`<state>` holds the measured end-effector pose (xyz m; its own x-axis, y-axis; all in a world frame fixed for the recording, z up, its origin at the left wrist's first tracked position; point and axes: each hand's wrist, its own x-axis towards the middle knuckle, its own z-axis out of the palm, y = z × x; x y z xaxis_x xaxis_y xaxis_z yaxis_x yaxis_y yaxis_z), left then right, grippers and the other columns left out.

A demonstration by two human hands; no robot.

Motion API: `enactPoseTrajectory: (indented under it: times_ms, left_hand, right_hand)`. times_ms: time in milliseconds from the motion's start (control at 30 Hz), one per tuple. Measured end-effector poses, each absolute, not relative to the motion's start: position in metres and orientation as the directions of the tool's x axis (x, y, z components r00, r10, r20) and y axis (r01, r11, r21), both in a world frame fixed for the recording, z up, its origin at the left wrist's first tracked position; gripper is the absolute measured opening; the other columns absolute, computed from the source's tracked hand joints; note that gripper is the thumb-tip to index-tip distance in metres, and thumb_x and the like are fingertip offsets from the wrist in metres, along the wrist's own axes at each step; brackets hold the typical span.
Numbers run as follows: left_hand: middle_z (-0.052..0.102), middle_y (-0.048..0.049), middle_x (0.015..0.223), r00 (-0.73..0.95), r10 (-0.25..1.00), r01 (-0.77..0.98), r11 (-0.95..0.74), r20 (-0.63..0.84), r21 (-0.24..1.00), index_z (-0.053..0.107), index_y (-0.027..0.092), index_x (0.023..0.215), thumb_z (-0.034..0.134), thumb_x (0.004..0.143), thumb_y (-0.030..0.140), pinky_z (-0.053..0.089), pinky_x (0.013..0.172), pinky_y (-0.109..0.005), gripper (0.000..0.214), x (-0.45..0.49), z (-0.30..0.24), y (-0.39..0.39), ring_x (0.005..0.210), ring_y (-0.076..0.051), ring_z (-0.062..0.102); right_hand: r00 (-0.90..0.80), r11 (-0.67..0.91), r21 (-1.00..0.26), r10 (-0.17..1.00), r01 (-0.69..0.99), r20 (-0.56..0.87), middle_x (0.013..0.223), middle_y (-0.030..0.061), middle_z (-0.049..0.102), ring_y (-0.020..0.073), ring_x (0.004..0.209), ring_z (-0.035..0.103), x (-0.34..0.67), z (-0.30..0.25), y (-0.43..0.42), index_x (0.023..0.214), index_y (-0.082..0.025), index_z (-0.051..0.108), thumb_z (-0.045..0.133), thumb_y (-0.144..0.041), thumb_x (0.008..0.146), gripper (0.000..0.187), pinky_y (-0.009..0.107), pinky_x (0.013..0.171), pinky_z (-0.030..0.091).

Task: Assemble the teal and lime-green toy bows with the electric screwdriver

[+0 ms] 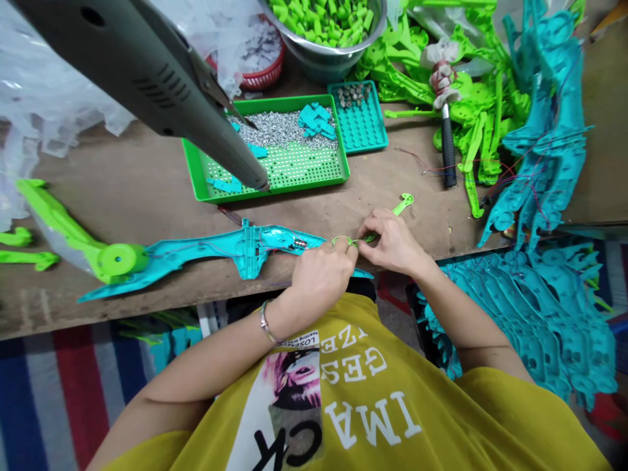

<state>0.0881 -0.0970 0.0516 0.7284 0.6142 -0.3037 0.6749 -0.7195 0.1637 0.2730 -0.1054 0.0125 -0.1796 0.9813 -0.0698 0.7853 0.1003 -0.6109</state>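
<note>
A long turquoise plastic bow-shaped shell [206, 252] lies along the front of the bench, its hollow side up with thin wires and a small metal spring-like part inside. My left hand [324, 271] is closed over the shell's right end, its fingertips pinching a small bright green piece [343, 240]. To its right, my right hand [392, 242] is closed in a pinch on a green plastic lever [404, 203], whose far end sticks out past the fingers. A thin pale strand seems to run between both sets of fingertips. A green arm with a round hub [120, 260] sits at the shell's left end.
Overhead hangs a grey electric screwdriver [196, 98], its tip over a green tray of screws [267, 191]. Behind stand a turquoise tray [363, 127], a metal bowl of green parts [318, 59] and a red basket [262, 78]. A black-handled hammer [448, 147] and stacked turquoise shells [549, 157] lie right.
</note>
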Motion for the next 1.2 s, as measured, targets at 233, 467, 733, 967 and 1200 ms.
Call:
enactPoseTrajectory:
  times_ms: [233,467,733,967,1200]
  left_hand:
    - [0.069,-0.009,0.1,0.817,0.517,0.565,-0.804,-0.255,0.183,0.065,0.016,0.112,0.046,0.1,0.006,0.039,0.053,-0.028,0.025,0.06,0.044,-0.098,0.084,-0.021,0.071]
    - [0.066,-0.0076,0.09,0.612,0.768,0.783,-0.556,-0.187,0.279,0.065,0.019,0.097,0.043,0.107,0.026,0.033,0.055,-0.031,0.025,0.049,0.03,-0.089,0.074,-0.02,0.064]
    - [0.062,-0.0103,0.098,0.56,0.786,0.804,-0.44,-0.262,0.4,0.068,0.016,0.092,0.05,0.101,0.022,0.042,0.068,-0.033,0.021,0.053,0.032,-0.072,0.083,-0.022,0.062]
    - [0.062,-0.0087,0.096,0.578,0.756,0.807,-0.473,-0.307,0.353,0.071,0.018,0.097,0.043,0.103,0.02,0.033,0.058,-0.033,0.028,0.055,0.034,-0.077,0.071,-0.02,0.059]
    - [0.063,-0.0091,0.101,0.566,0.739,0.823,-0.478,-0.366,0.308,0.071,0.018,0.098,0.042,0.103,0.02,0.034,0.057,-0.034,0.03,0.053,0.042,-0.077,0.074,-0.021,0.062]
  right_hand:
    - [-0.233,0.142,-0.629,0.971,0.765,-0.064,0.088,0.0048,0.07,0.021,0.085,0.06,0.269,0.016,-0.109,0.084,-0.02,0.073,0.062,-0.011,0.082,0.015,0.038,0.086,0.045]
    - [-0.264,0.15,-0.64,0.96,0.754,-0.087,0.088,0.0054,0.071,0.0204,0.085,0.062,0.268,0.017,-0.111,0.087,-0.022,0.082,0.061,-0.012,0.086,0.024,0.036,0.083,0.044]
    - [-0.293,0.157,-0.597,0.946,0.786,-0.136,0.09,0.0063,0.071,0.0217,0.087,0.063,0.27,0.02,-0.109,0.088,-0.022,0.082,0.059,-0.013,0.087,0.026,0.037,0.083,0.044]
    - [-0.291,0.246,-0.509,0.957,0.825,-0.01,0.101,0.0087,0.073,0.0248,0.095,0.057,0.25,0.029,-0.117,0.105,-0.017,0.071,0.052,-0.01,0.087,0.028,0.038,0.084,0.038]
    - [-0.363,0.327,-0.365,0.931,0.872,-0.035,0.084,0.0043,0.072,0.0242,0.09,0.05,0.23,0.027,-0.126,0.104,-0.019,0.067,0.05,-0.013,0.095,0.02,0.039,0.081,0.027]
